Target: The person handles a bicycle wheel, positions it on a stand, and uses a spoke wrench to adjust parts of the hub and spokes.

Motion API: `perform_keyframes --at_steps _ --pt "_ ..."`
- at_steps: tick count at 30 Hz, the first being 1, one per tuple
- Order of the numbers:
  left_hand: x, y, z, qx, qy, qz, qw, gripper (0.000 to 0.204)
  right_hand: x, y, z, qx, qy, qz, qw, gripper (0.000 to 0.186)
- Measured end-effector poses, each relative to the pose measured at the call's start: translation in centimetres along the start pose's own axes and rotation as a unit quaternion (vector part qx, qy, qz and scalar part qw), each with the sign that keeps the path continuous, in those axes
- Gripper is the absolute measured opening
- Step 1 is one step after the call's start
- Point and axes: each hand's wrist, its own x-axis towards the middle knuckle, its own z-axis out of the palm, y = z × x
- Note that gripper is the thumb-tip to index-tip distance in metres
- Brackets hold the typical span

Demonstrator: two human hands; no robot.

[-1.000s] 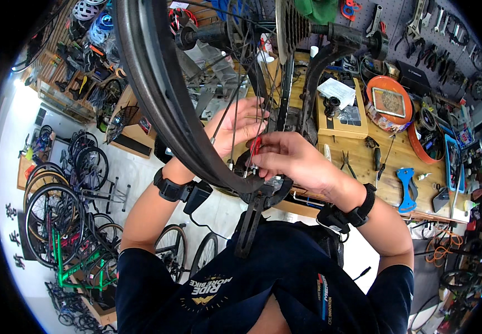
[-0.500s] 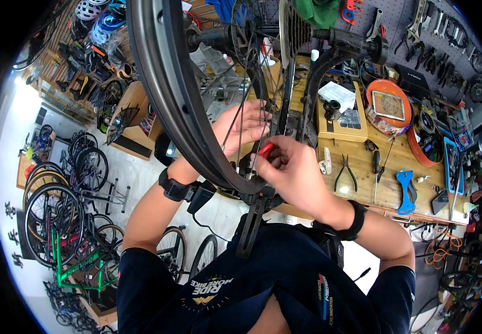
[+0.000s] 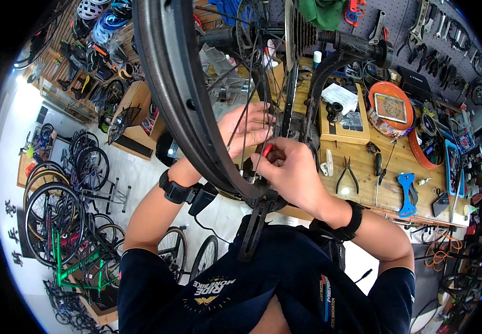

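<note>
A bicycle wheel with a dark rim (image 3: pixel 166 83), thin spokes and a rear cassette (image 3: pixel 292 42) hangs in a black truing stand (image 3: pixel 327 75). My left hand (image 3: pixel 246 125) is among the spokes behind the rim, its fingers stretched out and slightly apart, resting against them; I see nothing held in it. My right hand (image 3: pixel 285 164) is closed on a small red tool (image 3: pixel 266 150) at the spokes beside the lower rim, thumb and curled fingers around it. The tool's working end is hidden.
A wooden bench (image 3: pixel 363 181) at right holds pliers (image 3: pixel 347 175), a blue tool (image 3: pixel 406 193), a cardboard box (image 3: pixel 344 125) and orange containers (image 3: pixel 390 97). Wrenches hang on a pegboard (image 3: pixel 396 22). Bicycles (image 3: pixel 71 234) crowd the left, near a wooden cabinet (image 3: pixel 129 117).
My right hand has rotated with the red tool, its fingers curling more. The wheel, stand and left hand appear a little farther right in the picture.
</note>
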Motion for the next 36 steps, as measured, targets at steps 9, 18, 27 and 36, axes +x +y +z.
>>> perform_keyframes --at_steps 9,18,27,36 --pt "0.3 0.0 -0.3 -0.031 -0.012 -0.001 0.999 0.057 0.7 0.9 -0.4 -0.035 -0.084 -0.029 0.995 0.02" --pt "-0.2 0.6 0.3 0.038 0.01 -0.017 0.999 0.046 2.6 2.0 -2.8 0.305 -0.311 0.11 0.893 0.02" --pt "-1.4 2.1 0.9 0.27 -0.069 -0.134 0.951 0.043 2.2 0.8 -4.2 -0.122 -0.195 -0.097 0.968 0.03" --pt "-2.1 2.8 4.0 0.295 0.072 -0.077 0.95 0.039 5.6 1.4 -8.4 -0.096 -0.149 -0.023 0.984 0.042"
